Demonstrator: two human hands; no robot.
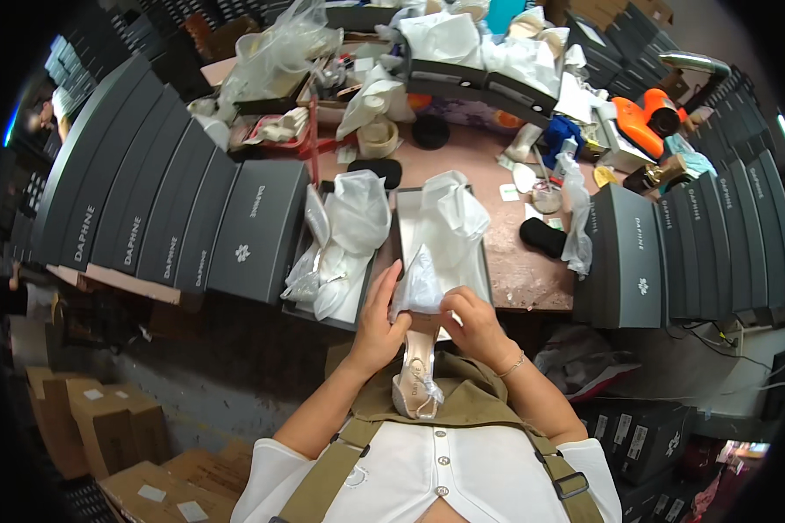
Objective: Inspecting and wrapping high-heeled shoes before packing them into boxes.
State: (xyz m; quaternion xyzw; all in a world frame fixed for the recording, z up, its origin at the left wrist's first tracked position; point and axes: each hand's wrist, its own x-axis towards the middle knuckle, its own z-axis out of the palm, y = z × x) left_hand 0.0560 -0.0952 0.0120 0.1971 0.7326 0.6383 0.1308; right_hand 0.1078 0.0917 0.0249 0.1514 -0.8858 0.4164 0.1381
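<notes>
A pale sandal (pixel 417 383) with a clear, shiny ankle strap lies heel toward me, close against my apron. Its toe end is inside a thin translucent plastic bag (pixel 420 283). My left hand (pixel 378 324) holds the sandal and bag from the left, fingers stretched along the side and thumb near the bag's opening. On the right, my right hand (pixel 474 327) pinches the edge of the bag with bent fingers. Just beyond both hands is an open dark shoebox (pixel 487 261) with white tissue paper (pixel 449 218) in it.
Left of it, another open box (pixel 358 305) holds tissue and plastic-wrapped contents. Dark grey shoeboxes (pixel 262 222) stand in rows at left, with more boxes (pixel 624 253) at right. Farther back are a tape roll (pixel 378 138), a black pad (pixel 542 237) and an orange tool (pixel 641 131).
</notes>
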